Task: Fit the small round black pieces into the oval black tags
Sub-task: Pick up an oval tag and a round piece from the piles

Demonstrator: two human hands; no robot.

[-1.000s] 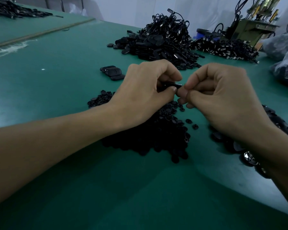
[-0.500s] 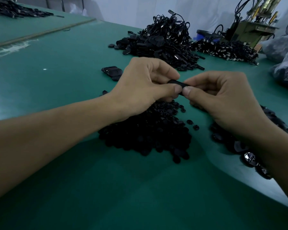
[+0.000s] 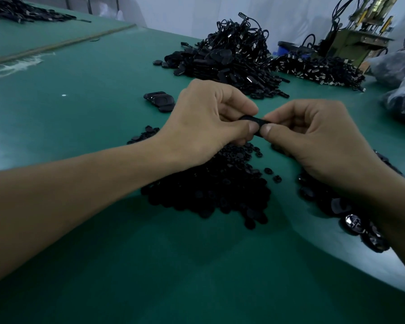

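My left hand (image 3: 204,122) and my right hand (image 3: 313,139) meet above the green table, both pinching one oval black tag (image 3: 255,122) between thumbs and forefingers. Only the tag's edge shows between the fingertips; any round piece in it is hidden. Below the hands lies a heap of small round black pieces (image 3: 220,190). Under my right wrist spreads a pile of oval black tags (image 3: 351,218), partly covered by the arm.
A few tags (image 3: 160,101) lie stacked left of my left hand. A big mound of corded black tags (image 3: 229,59) and a second one (image 3: 318,69) sit at the back. A machine (image 3: 355,36) and plastic bags (image 3: 402,90) stand far right.
Both hands have dropped slightly and drawn together. My right thumb and forefinger have closed on the tag's end, which my left hand was holding alone a second ago.
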